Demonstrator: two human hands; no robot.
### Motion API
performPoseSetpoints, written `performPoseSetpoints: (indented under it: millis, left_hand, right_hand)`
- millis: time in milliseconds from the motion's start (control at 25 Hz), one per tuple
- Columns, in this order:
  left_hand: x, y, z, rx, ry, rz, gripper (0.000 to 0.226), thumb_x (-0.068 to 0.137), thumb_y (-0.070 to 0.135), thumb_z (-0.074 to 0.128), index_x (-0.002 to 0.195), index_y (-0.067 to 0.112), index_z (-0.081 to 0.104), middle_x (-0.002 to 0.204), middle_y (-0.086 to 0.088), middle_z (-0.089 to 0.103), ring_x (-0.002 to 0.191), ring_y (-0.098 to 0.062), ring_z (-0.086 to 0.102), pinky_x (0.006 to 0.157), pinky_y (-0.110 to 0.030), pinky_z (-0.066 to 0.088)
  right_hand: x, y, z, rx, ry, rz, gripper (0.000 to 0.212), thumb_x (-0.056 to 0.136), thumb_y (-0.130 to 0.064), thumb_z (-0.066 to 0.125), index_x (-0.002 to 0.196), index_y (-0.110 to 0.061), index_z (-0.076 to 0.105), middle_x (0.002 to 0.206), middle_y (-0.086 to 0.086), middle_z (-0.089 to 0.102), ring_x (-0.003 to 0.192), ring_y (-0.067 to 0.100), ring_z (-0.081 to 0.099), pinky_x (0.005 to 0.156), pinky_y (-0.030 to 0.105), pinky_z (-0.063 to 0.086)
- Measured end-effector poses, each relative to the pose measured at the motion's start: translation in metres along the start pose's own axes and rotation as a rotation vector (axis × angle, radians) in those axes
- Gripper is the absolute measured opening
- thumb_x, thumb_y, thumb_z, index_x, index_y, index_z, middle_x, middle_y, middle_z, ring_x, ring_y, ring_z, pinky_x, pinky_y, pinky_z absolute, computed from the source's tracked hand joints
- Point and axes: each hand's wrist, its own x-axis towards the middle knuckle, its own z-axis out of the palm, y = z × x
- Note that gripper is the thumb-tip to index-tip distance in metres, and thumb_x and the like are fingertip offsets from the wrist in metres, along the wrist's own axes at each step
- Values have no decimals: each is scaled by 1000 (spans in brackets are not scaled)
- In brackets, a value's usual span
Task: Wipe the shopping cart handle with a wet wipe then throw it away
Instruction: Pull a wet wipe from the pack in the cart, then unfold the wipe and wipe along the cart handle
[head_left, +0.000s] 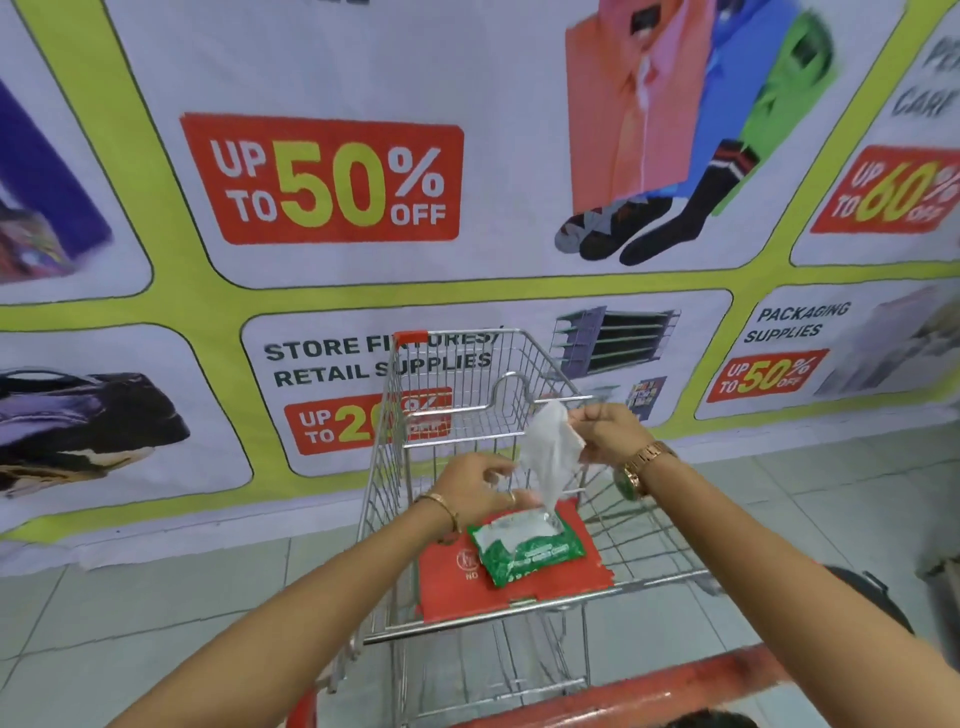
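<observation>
I see both forearms reaching forward over the near end of the shopping cart (519, 467). The right hand (605, 434) is raised, wrist bent, its fingertips pinched shut on the top corner of the wet wipe (550, 452); a gold watch (641, 467) sits on that wrist. The left hand (475, 486) is lower and to the left, palm down, fingers curled at the wipe's lower edge near the pack's opening; I cannot tell whether it actually grips anything. A bangle (447, 512) circles that wrist.

The wipe hangs crumpled, its long axis running steeply from upper right down to the wipes pack (524, 545), where its tail meets the opening. The green pack lies flat on the red flap (514, 577) of the cart's seat, long axis slanting left-near to right-far.

The red cart handle (649, 691) crosses the bottom of the view, below both arms and touched by neither hand. Open tiled floor (156, 613) lies left and right of the cart; the far end of the basket stands close to the banner wall (322, 179).
</observation>
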Motion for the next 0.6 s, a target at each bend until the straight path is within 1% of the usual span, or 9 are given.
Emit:
performPoseSetpoints:
  millis: [80, 160, 200, 280, 360, 400, 440, 520, 600]
  left_hand:
    - [-9, 19, -8, -45, 0, 11, 71, 63, 40, 81, 125, 15, 56, 132, -5, 58, 115, -17, 56, 89, -22, 43]
    - [-23, 36, -14, 3, 42, 11, 76, 58, 45, 81, 124, 14, 57, 129, -4, 60, 114, -19, 57, 91, -27, 45]
    - [-28, 41, -16, 37, 94, 13, 71, 60, 45, 80, 121, 13, 60, 122, -4, 64, 108, -19, 60, 88, -27, 46]
    - [-38, 50, -18, 70, 256, 44, 44, 73, 37, 73, 108, 10, 69, 95, -4, 72, 78, -16, 63, 76, -29, 51]
    - [-47, 57, -23, 43, 393, 69, 22, 84, 22, 64, 96, 7, 73, 72, -8, 70, 58, -15, 55, 66, -35, 54]
    - [-51, 59, -26, 22, 427, 78, 20, 86, 17, 61, 96, 6, 73, 72, -10, 70, 57, -15, 54, 63, -34, 54]
    - [-55, 61, -29, 2, 438, 80, 20, 86, 13, 59, 98, 5, 73, 73, -11, 69, 55, -13, 53, 57, -28, 52]
    - [-64, 68, -35, -56, 445, 68, 20, 85, 9, 61, 101, 4, 71, 73, -11, 68, 48, -5, 46, 43, -10, 39]
    - [-69, 73, -39, -153, 465, 35, 16, 82, 6, 65, 95, 0, 72, 67, -8, 69, 40, -1, 44, 39, -9, 36]
  right_hand:
    - [-15, -21, 4, 124, 5, 17, 29, 87, 9, 48, 62, -5, 53, 38, 7, 56, 29, 9, 55, 33, 20, 51]
    - [-32, -39, 9, 204, 25, 20, 21, 88, 3, 51, 68, 1, 55, 34, 5, 61, 32, 14, 61, 34, 25, 53]
    - [-39, -46, 12, 225, 29, 19, 18, 89, 1, 51, 72, 5, 56, 36, 7, 63, 33, 17, 62, 34, 26, 54]
    - [-51, -56, 17, 244, 44, 20, 18, 90, -3, 48, 85, 12, 57, 52, 15, 68, 42, 24, 65, 39, 27, 56]
    - [-58, -60, 17, 238, 95, 18, 24, 92, -6, 47, 94, 16, 57, 73, 24, 66, 54, 29, 65, 54, 35, 59]
    - [-60, -60, 16, 217, 136, 10, 28, 93, -8, 47, 93, 17, 58, 73, 24, 65, 52, 28, 64, 57, 37, 59]
    - [-62, -59, 14, 186, 180, -4, 30, 93, -11, 48, 88, 15, 61, 66, 21, 67, 46, 25, 64, 53, 36, 59]
    - [-68, -58, 11, 152, 232, -15, 30, 91, -16, 52, 72, 4, 63, 50, 13, 66, 35, 21, 61, 38, 27, 53]
    - [-75, -57, 8, 159, 235, -11, 31, 89, -18, 56, 64, 0, 63, 51, 12, 64, 32, 18, 55, 36, 22, 45]
